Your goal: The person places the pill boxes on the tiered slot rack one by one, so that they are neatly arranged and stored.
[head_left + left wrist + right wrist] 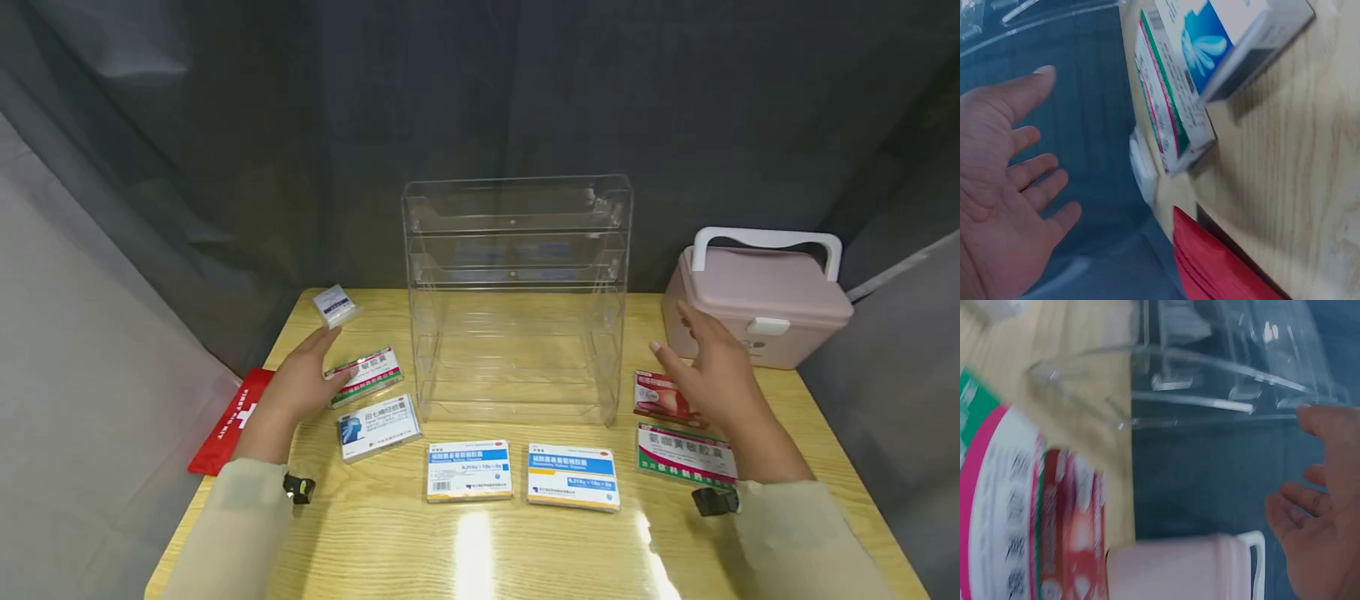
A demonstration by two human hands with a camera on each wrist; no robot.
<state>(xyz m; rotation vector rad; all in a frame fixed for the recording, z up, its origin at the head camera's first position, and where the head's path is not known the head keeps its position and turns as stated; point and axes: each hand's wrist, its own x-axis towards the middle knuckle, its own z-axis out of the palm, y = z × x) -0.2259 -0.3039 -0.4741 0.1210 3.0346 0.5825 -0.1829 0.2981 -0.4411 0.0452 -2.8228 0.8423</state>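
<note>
In the head view my left hand [298, 385] hovers above the left side of the table, over a green-and-white box [367, 377], fingers spread and holding nothing. My right hand [716, 371] is raised in front of the pink case [768, 287], above a red box [663, 398] and another green-and-white box [686, 454]. Between the hands stands a clear tiered rack [517, 412]. The left wrist view shows my left palm [1010, 194] with relaxed fingers; in the right wrist view my right hand [1325, 512] is empty, its fingers slightly bent.
Two blue-and-white boxes [469, 472] [572, 477] lie in front of the rack. A white box with a head picture [379, 427] lies to their left. A red first aid pouch [232, 421] sits at the left edge, a small clear packet [335, 306] at the back left.
</note>
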